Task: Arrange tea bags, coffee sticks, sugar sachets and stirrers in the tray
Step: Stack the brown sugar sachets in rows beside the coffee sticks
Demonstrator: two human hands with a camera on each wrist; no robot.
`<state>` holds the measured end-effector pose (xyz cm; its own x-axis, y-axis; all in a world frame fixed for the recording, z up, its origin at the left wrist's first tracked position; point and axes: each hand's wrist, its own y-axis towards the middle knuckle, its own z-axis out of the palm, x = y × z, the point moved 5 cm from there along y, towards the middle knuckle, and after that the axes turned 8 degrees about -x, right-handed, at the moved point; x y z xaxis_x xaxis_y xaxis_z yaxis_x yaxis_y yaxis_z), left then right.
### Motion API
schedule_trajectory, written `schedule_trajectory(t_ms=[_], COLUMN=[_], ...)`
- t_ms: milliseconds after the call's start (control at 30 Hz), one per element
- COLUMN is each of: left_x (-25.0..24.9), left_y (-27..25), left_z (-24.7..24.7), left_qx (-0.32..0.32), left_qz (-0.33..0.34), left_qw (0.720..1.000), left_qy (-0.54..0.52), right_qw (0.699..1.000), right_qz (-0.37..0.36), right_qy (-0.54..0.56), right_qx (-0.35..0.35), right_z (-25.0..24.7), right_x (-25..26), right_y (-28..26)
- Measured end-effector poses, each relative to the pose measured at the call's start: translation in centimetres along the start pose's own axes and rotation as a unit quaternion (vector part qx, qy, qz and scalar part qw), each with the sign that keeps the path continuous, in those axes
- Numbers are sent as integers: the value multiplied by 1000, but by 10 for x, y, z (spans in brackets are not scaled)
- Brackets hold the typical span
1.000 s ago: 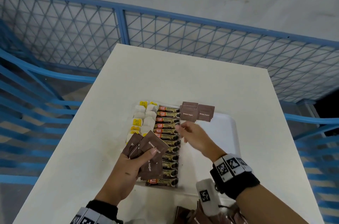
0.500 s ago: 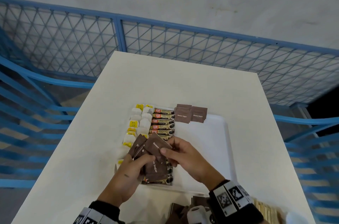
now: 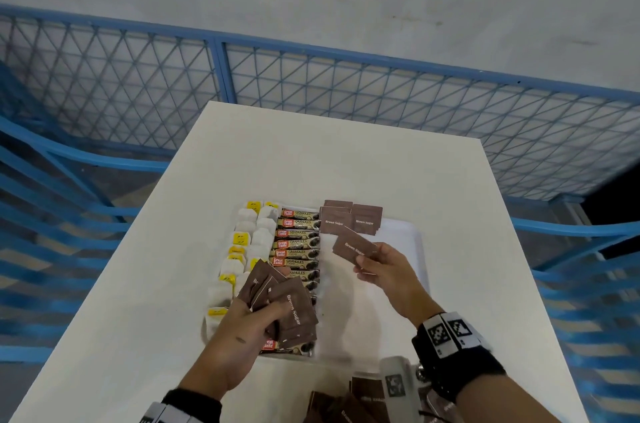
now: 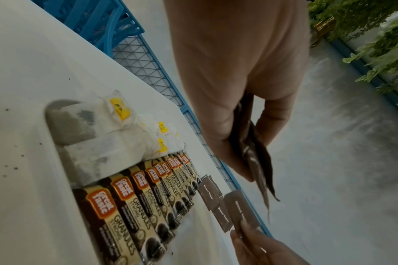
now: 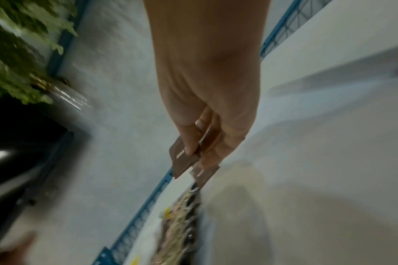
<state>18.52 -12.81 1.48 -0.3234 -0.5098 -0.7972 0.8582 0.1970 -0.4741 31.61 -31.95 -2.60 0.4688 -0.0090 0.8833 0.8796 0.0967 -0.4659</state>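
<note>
Head view: right hand [image 3: 388, 270] pinches one brown paper sugar sachet [image 3: 354, 246]; lay it flat just beside the brown sachet stack [image 3: 350, 221] in the white plastic tray [image 3: 414, 242], while left hand [image 3: 242, 329] grips spare brown sachets [image 3: 287, 308].

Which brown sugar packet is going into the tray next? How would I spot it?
Find the white tray on the white table, then the few brown sugar sachets lying flat at its far edge. Just nearer is the right hand, pinching one sachet: it alone is held singly, tilted, while the left hand grips a fanned bundle.
</note>
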Motion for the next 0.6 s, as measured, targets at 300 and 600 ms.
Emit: schedule_trajectory(t_ms=[300,600], left_x=[-2,-4], left_y=[2,1], left_z=[2,4], left_qx=[-16,-9], left_qz=[7,16], left_qw=[1000,1000], left_qy=[-20,-25], right_qw=[980,943], right_qz=[-45,-115], right_qy=[-153,-259], right_qx=[-118,-177], right_z=[-33,-32], right_x=[3,17], right_y=[64,77])
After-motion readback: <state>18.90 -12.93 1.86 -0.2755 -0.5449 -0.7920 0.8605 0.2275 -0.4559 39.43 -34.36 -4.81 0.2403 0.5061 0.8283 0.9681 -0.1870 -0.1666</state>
